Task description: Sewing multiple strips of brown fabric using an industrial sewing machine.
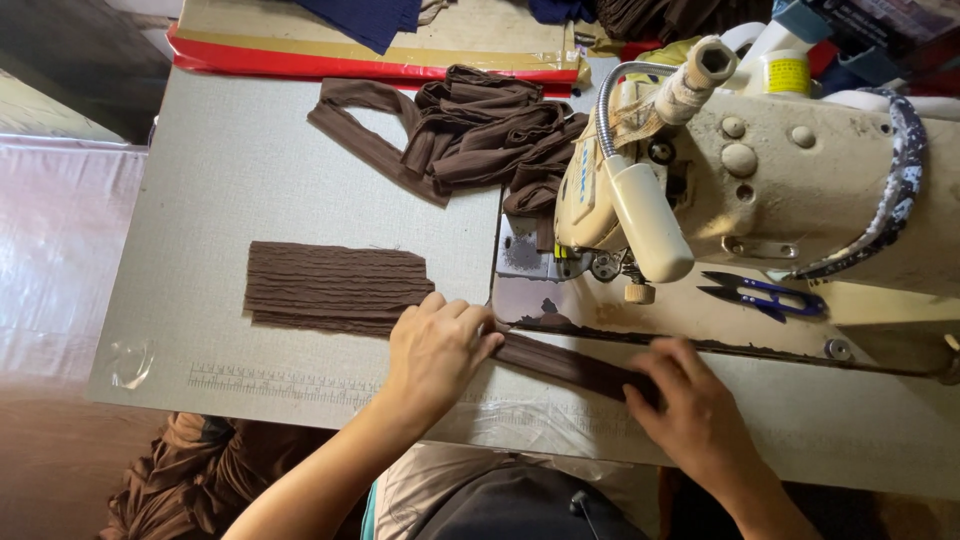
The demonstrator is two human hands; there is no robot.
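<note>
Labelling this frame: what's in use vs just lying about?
In use:
left hand pressing the ribbed brown piece
right hand on the brown strip
sewing machine

Lying about:
pile of brown strips
blue snips
yellow-labelled bottle
navy cloth

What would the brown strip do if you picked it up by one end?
The brown strip would probably droop: it is thin cloth, lying flat under the left hand and right hand. It likely weighs little. Its ribbed surface, like the flat piece, may grip rather than slide.
</note>
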